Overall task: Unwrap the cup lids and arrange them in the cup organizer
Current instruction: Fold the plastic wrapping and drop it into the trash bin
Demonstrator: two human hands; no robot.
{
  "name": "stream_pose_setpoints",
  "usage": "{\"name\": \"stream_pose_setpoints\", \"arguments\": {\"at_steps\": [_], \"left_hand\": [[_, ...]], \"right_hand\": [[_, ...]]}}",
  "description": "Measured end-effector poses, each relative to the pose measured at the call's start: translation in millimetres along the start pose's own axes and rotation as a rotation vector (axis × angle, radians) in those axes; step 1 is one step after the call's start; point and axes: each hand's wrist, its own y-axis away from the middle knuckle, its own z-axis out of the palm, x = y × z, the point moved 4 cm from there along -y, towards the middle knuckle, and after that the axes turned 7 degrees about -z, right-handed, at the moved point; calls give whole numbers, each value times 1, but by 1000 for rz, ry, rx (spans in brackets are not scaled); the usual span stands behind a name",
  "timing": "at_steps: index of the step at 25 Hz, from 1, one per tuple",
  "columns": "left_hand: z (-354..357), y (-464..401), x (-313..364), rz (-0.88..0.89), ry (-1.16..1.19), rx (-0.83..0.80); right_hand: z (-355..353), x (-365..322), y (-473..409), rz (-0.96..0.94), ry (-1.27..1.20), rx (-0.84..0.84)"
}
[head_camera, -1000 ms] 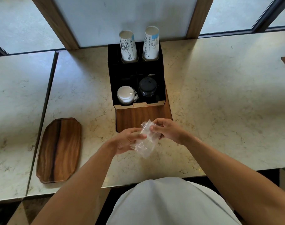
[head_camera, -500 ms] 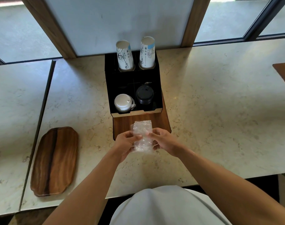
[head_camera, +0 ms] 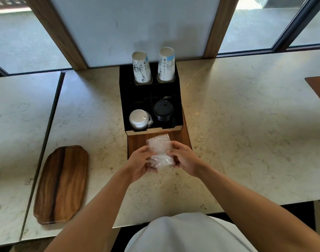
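Note:
A crumpled clear plastic wrapper [head_camera: 160, 151] is held up between both my hands, just in front of the black cup organizer [head_camera: 124, 106]. My left hand [head_camera: 140, 163] pinches its left edge and my right hand [head_camera: 182, 158] pinches its right edge. I cannot tell whether lids are inside it. In the organizer's front left slot sits a stack of white lids [head_camera: 138, 118]; the front right slot holds a stack of black lids [head_camera: 163, 110]. Two stacks of upside-down paper cups [head_camera: 141, 69] [head_camera: 166, 64] stand in the back slots.
The organizer rests on a wooden board [head_camera: 137, 142] on a pale marble counter [head_camera: 246, 133]. A wooden tray [head_camera: 62, 184] lies at the left. Another wooden piece [head_camera: 319, 88] shows at the right edge. A wall panel and windows rise behind.
The wrapper hung slanted between my hands; now it is turned upright and spread flatter, closer to the organizer. The camera has tilted, showing more of the wall.

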Motion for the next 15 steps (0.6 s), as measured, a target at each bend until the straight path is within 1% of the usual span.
{"name": "stream_pose_setpoints", "arguments": {"at_steps": [3,8,10,13,15], "left_hand": [[4,1,2,-33,80,-30],[5,0,4,-110,409,-76],[5,0,4,-140,458,-76],[4,-1,2,-167,450,-42],[3,-1,1,-173,435,-34]], "right_hand": [[2,4,-1,42,-184,-1],[5,4,-6,58,-483,-11],[5,3,-7,76,-521,-11],[4,4,-6,144,-551,28],[5,2,-6,177,-516,70]]}}
